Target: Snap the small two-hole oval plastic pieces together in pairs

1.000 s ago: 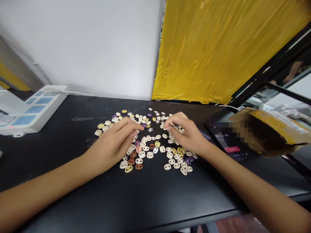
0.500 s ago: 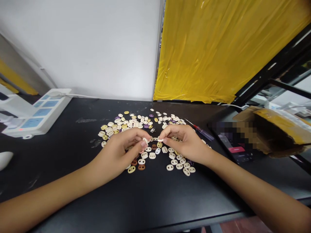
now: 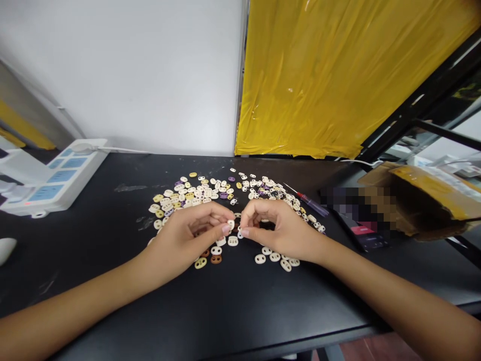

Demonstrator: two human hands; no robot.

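My left hand (image 3: 195, 228) pinches a cream two-hole cord lock (image 3: 231, 224) between thumb and forefinger. Close beside it, my right hand (image 3: 276, 224) is closed on a small white two-hole piece (image 3: 239, 232), mostly covered by the fingertips. The held pieces are nearly side by side; I cannot tell whether they touch. Under and behind both hands lies a spread of oval two-hole cord locks, mostly cream, with some yellow, purple and brown ones. A brown one (image 3: 216, 259) and a cream one (image 3: 260, 258) lie on the near side. My hands hide part of the spread.
A screwdriver (image 3: 306, 198) with a red and purple handle lies right of the pieces. Beyond it are a phone (image 3: 370, 238) and an open cardboard box (image 3: 424, 220). A white power strip (image 3: 71, 170) sits at left. A white wall and yellow sheeting rise behind the black table (image 3: 210, 311).
My hands have come closer together and slightly lower. The right hand's piece has moved down and left, the left hand's piece slightly right. The view has shifted a little.
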